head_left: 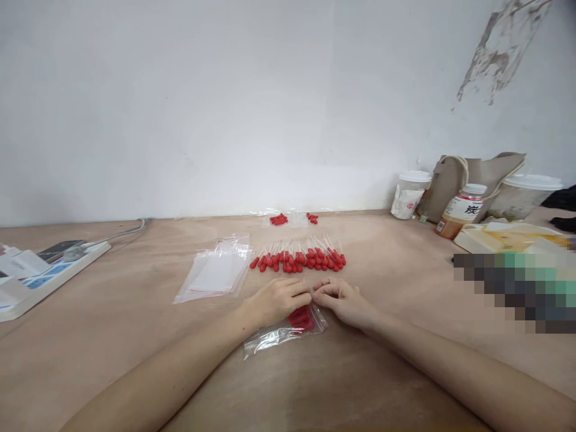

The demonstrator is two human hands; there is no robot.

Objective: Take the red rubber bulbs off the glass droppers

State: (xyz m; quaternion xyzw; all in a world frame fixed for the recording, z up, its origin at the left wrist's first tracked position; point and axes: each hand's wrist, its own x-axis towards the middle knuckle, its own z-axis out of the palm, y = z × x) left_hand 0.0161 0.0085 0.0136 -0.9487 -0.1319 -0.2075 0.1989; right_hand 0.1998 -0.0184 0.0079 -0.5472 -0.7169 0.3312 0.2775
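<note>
My left hand point(279, 300) and my right hand point(342, 300) meet fingertip to fingertip at the top edge of a small clear zip bag point(274, 335) lying on the wooden table point(112, 336). Both hands pinch the bag's mouth. Inside the bag lie several red-bulbed droppers point(301, 318). Just beyond my hands, a row of several loose red-bulbed droppers point(297, 259) is spread on the table. A stack of empty clear zip bags point(216, 273) lies to the left of that row. Filled bags point(290, 219) with red bulbs rest near the wall.
A white power strip point(49, 273) with a cable and boxes sits at the far left. At the right stand a lidded cup point(411, 193), a beige bag point(468, 180), a bottle point(461, 210), a lidded bowl point(524, 195) and a yellow-white box point(504, 237).
</note>
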